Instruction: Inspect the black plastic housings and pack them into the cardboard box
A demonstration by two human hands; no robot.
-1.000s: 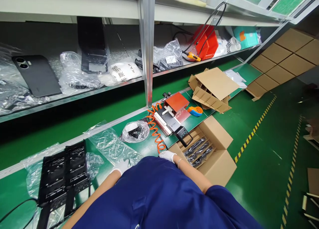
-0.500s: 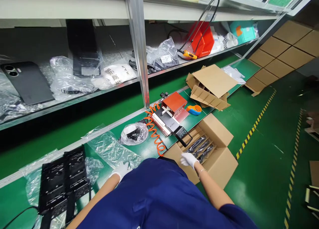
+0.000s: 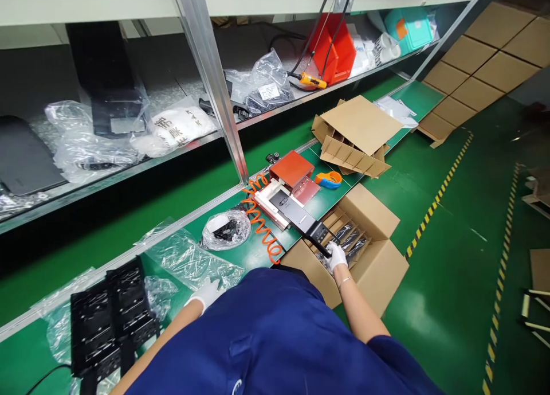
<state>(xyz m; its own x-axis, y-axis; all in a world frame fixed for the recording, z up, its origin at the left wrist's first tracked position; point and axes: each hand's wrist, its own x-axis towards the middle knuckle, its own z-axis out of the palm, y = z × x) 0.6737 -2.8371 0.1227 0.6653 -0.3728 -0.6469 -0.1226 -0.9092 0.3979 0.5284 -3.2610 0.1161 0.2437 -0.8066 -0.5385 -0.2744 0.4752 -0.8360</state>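
Observation:
My right hand [image 3: 336, 257], in a white glove, reaches into an open cardboard box [image 3: 378, 269] on the floor beside the bench. Its fingers curl onto one of the plastic-wrapped dark parts [image 3: 353, 247] that stand in the box's dividers. My left hand [image 3: 207, 292], also gloved, rests on the green bench edge next to a crumpled clear plastic bag [image 3: 193, 260]; its fingers are partly hidden by my blue shirt. A black tray of parts [image 3: 112, 317] lies left of that hand.
A red-topped fixture [image 3: 289, 190] with an orange coiled hose [image 3: 260, 226] sits on the bench above the box. Flattened cardboard [image 3: 356, 134] lies further right. A small bagged item [image 3: 226, 229] lies near the hose. Bagged goods fill the shelf [image 3: 172, 120] above. The green floor has yellow-black tape [image 3: 433, 208].
My right hand left the bench edge and moved right and down into the cardboard box, onto a wrapped part. The view shifted right. My left hand stayed put.

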